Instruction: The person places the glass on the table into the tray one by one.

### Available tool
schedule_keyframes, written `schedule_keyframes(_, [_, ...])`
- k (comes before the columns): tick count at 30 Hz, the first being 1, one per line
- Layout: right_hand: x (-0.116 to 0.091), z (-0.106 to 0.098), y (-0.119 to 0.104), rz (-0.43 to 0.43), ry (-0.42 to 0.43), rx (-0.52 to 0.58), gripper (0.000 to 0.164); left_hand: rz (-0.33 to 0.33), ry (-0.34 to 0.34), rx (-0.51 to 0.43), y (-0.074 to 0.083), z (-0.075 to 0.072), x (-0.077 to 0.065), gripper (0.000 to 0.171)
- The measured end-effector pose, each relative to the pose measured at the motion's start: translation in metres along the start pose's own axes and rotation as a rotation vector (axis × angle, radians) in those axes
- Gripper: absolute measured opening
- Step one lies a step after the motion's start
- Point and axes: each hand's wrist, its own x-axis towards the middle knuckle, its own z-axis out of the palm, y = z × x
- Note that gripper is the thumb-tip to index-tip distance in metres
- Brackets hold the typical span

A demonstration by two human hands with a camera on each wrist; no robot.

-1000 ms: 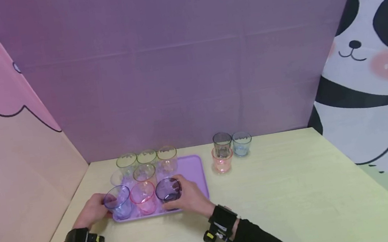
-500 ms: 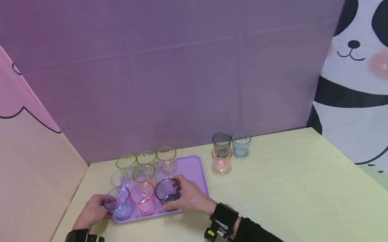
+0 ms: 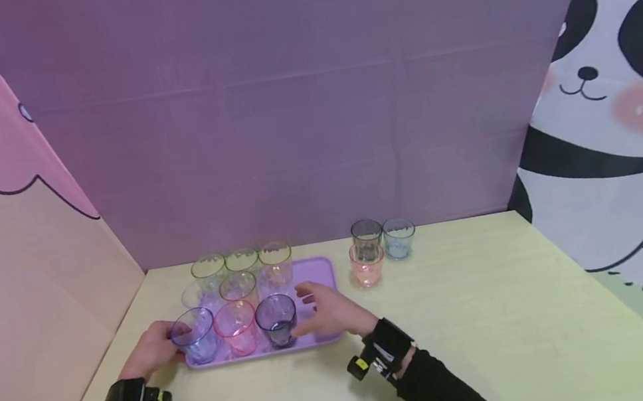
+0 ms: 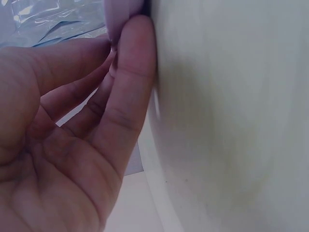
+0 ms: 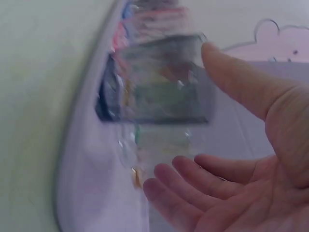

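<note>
At the left of the table, a light purple tray (image 3: 319,269) bears several coloured clear glasses. Along its front stand a blue glass (image 3: 199,342), a pink glass (image 3: 240,334) and a dark purple-grey glass (image 3: 276,316), all upright. My left hand (image 3: 153,348) pinches the tray's left edge beside the blue glass; the left wrist view shows the tray rim (image 4: 120,19) between thumb and fingers. My right hand (image 3: 335,309) is just right of the dark glass, fingers spread and holding nothing. In the right wrist view the dark glass (image 5: 159,96) is blurred, the thumb near its rim.
Behind the front row on the tray are yellow-green glasses (image 3: 210,271) and an amber-rimmed glass (image 3: 238,285). Right of the tray, on the table (image 3: 492,313), stand a dark glass (image 3: 366,230), a light blue glass (image 3: 400,241) and a pink glass (image 3: 368,272). A purple wall rises behind.
My right hand has let go of the dark purple-grey glass and moved a little to the right, its fingers spreading. The glass stays on the tray. My left hand keeps its place.
</note>
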Motion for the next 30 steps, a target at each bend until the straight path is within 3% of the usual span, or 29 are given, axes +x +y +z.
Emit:
schedule_keyframes(9, [-0.003,-0.040,0.016,0.000,0.077,0.112,0.078,-0.011,0.004,-0.023,-0.002,0.001,0.003,0.019])
schedule_keyframes(15, [-0.004,-0.059,0.024,0.022,0.189,0.172,0.074,-0.013,0.007,-0.016,-0.002,0.001,0.002,0.017])
schedule_keyframes(23, [-0.001,-0.074,0.035,0.021,0.491,0.025,0.061,-0.014,0.003,-0.009,0.001,0.001,-0.002,0.014])
schedule_keyframes(30, [-0.003,-0.083,0.051,0.055,0.640,-0.122,0.066,-0.023,0.007,-0.008,0.002,0.001,-0.002,0.018])
